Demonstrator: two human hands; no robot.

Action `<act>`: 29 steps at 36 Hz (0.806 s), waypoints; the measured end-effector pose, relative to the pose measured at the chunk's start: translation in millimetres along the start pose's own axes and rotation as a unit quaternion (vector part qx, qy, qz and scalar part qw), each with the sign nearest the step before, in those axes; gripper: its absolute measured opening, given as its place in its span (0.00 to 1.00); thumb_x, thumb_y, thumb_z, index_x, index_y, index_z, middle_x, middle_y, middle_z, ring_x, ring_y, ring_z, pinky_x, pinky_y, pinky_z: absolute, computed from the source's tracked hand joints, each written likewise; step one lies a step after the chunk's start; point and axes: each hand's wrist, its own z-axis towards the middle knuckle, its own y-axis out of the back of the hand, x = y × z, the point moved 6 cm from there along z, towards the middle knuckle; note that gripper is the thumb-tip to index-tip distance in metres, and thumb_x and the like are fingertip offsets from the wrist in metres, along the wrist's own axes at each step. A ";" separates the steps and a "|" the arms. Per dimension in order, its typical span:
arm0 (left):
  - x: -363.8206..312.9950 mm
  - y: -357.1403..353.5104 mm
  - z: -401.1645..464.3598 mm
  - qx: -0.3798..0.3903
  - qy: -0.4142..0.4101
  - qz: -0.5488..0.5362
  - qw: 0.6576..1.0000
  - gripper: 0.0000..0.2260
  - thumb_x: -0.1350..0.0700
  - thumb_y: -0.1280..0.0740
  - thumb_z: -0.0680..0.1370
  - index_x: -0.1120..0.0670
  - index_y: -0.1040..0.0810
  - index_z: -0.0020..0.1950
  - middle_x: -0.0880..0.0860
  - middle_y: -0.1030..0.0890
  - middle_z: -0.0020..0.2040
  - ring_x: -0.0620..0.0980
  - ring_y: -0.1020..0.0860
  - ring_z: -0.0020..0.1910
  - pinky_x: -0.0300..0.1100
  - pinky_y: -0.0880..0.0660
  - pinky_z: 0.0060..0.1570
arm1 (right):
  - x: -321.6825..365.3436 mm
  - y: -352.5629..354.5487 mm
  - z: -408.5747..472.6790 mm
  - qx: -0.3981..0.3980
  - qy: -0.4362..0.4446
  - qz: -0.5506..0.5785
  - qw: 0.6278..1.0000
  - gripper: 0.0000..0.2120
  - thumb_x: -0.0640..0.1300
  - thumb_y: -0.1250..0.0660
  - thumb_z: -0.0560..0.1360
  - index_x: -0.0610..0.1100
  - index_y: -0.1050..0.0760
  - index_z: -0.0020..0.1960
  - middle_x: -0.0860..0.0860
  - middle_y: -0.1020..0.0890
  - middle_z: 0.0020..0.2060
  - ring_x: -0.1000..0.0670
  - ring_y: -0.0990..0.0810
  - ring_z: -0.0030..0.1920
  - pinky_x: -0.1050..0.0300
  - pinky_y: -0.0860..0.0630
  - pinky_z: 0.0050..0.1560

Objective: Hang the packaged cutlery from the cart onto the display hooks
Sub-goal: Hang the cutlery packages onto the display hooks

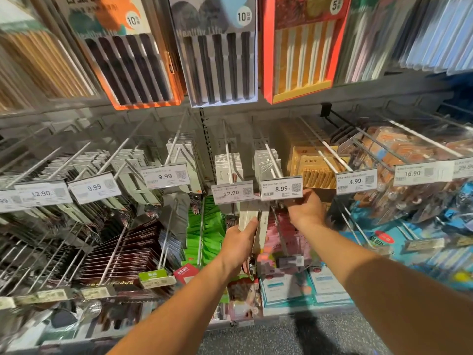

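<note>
My left hand (239, 242) grips a narrow white cutlery pack (249, 213) with a metal spoon end (252, 265) showing below the hand. The pack's top reaches up behind the 12.90 price tag (232, 192). My right hand (305, 207) is raised under the 8.99 price tag (281, 188), fingers curled at the tag's lower right edge and the hook's front end. The hook (272, 160) above that tag carries several white cutlery packs. The neighbouring hook (227, 155) also holds white packs. The cart is out of view.
Boxed chopsticks (220, 60) hang on the row above. More tagged hooks run left, 9.99 (165, 176), and right, 4.99 (355, 181). Green packs (204, 231), pink packs (284, 242) and dark boxes (133, 254) fill the lower hooks. Grey floor (281, 336) lies below.
</note>
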 end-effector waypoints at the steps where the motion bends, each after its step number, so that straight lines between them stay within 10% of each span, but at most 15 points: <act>1: 2.2 -0.5 1.9 0.001 0.004 0.001 1.000 0.21 0.39 0.32 0.75 0.56 0.14 0.47 0.61 0.14 0.48 0.66 0.17 0.50 0.65 0.24 0.59 | -6.2 -5.6 -5.5 0.051 -0.026 0.019 0.998 0.05 0.42 0.29 0.75 0.47 0.25 0.45 0.45 0.18 0.48 0.46 0.19 0.46 0.52 0.20 0.47; 6: 8.0 -4.0 7.0 -0.012 0.012 -0.002 1.000 0.27 0.34 0.31 0.72 0.59 0.15 0.49 0.59 0.14 0.46 0.62 0.16 0.49 0.62 0.23 0.60 | -26.0 -22.3 -37.3 0.314 -0.060 0.081 0.944 0.10 0.46 0.26 0.73 0.41 0.18 0.52 0.43 0.15 0.45 0.50 0.17 0.43 0.61 0.22 0.38; 10: 0.6 -13.0 -0.3 -0.031 0.017 0.027 0.999 0.24 0.37 0.31 0.76 0.59 0.18 0.52 0.55 0.14 0.43 0.53 0.15 0.39 0.46 0.17 0.41 | -33.5 -15.5 -36.9 0.311 -0.049 0.090 0.945 0.06 0.39 0.25 0.72 0.42 0.19 0.48 0.44 0.19 0.39 0.51 0.20 0.35 0.61 0.25 0.33; 13: 4.8 -13.3 3.2 -0.016 0.007 0.073 0.997 0.40 0.24 0.36 0.68 0.60 0.19 0.56 0.55 0.14 0.48 0.53 0.16 0.46 0.47 0.20 0.52 | -31.2 -6.8 -41.6 0.326 -0.051 0.125 0.936 0.04 0.36 0.29 0.75 0.41 0.22 0.48 0.46 0.22 0.34 0.53 0.23 0.33 0.62 0.28 0.30; 19: -3.2 -28.3 -9.7 0.092 -0.024 -0.015 0.995 0.23 0.38 0.58 0.84 0.40 0.25 0.59 0.35 0.19 0.55 0.30 0.23 0.55 0.29 0.27 0.51 | -34.0 14.7 -49.2 0.328 -0.077 0.171 0.926 0.08 0.33 0.30 0.75 0.38 0.24 0.53 0.42 0.17 0.44 0.46 0.15 0.44 0.58 0.17 0.41; 29: -5.0 -11.6 -2.3 -0.005 -0.043 0.016 0.999 0.34 0.32 0.52 0.81 0.56 0.20 0.61 0.52 0.15 0.43 0.46 0.18 0.36 0.38 0.26 0.37 | -16.3 18.2 -44.7 0.252 -0.037 0.228 0.940 0.09 0.32 0.29 0.73 0.34 0.24 0.53 0.39 0.16 0.45 0.43 0.14 0.46 0.57 0.16 0.45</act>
